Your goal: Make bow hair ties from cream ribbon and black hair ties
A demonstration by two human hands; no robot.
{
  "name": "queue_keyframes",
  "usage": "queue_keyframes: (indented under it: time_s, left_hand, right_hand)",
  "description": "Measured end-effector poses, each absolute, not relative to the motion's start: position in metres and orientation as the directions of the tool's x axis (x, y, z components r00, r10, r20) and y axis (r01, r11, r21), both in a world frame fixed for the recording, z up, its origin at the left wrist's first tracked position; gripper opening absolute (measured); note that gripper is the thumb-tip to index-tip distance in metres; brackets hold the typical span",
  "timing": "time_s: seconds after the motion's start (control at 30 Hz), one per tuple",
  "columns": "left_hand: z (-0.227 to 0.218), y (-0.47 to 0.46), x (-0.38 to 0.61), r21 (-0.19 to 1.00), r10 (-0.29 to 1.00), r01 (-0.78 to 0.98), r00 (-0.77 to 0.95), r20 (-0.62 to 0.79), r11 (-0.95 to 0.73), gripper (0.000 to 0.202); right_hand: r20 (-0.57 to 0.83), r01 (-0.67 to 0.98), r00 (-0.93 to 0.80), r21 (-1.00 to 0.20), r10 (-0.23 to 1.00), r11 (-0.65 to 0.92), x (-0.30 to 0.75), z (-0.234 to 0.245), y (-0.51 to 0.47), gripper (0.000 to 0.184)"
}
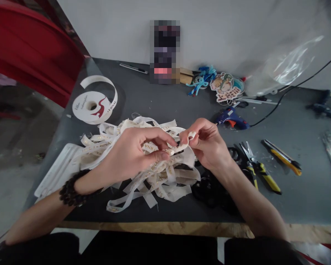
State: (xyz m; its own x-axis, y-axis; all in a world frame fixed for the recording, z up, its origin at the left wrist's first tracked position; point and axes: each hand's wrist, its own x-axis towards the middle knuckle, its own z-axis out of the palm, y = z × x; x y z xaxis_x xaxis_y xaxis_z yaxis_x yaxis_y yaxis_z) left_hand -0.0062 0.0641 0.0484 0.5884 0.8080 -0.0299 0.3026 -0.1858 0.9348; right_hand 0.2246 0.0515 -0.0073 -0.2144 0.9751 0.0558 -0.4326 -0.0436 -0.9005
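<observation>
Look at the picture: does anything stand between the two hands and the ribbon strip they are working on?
Nothing visible does. The left hand and right hand both already pinch the ribbon strip directly, above the ribbon pile.

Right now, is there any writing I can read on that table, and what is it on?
"ERNAL": gold letters on the loose end of the ribbon spool, a partial word.
"RNA": gold letters on the cut ribbon pile, again partial.
Script on the spool's round face: too small to read.
Cartoon stickers: lettering too blurred.
The strip pinched between the left hand and right hand: no print readable.
</observation>
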Motion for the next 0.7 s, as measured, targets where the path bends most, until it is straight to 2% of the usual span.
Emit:
queue_keyframes:
  time_s: [0.1, 0.17, 0.37, 0.43, 0.53, 0.7]
  left_hand:
    - [0.052, 0.066, -0.007, 0.946, 0.837, 0.278, 0.547, -0.013, -0.167, 0.005]
    - [0.053, 0.066, -0.007, 0.948, 0.845, 0.276, 0.535, -0.014, -0.159, 0.005]
    - [0.049, 0.069, -0.005, 0.95, 0.824, 0.296, 0.56, -0.088, -0.099, 0.003]
    - [0.049, 0.07, -0.006, 0.958, 0.811, 0.276, 0.577, -0.099, -0.079, 0.003]
    - [0.05, 0.07, -0.007, 0.973, 0.806, 0.227, 0.581, -0.11, -0.03, 0.004]
    - [0.045, 0.068, -0.008, 0.989, 0.864, 0.135, 0.491, -0.116, 0.056, 0.008]
  right_hand:
    - [-0.03, -0.426, -0.141, -0.901, 0.99, -0.088, 0.216, -0.006, 0.046, 0.017]
    - [-0.055, -0.423, -0.126, -0.9, 0.99, -0.104, 0.212, -0.005, 0.044, 0.019]
    - [0.042, -0.574, -0.124, -0.818, 0.991, -0.037, 0.201, -0.011, 0.04, 0.016]
    - [0.057, -0.564, -0.131, -0.826, 0.99, -0.027, 0.199, -0.012, 0.04, 0.018]
    - [0.051, -0.454, -0.068, -0.891, 0.996, 0.015, 0.197, -0.012, 0.037, 0.021]
    - [0.099, -0.137, 0.099, -0.984, 0.99, 0.112, 0.194, -0.011, 0.027, 0.021]
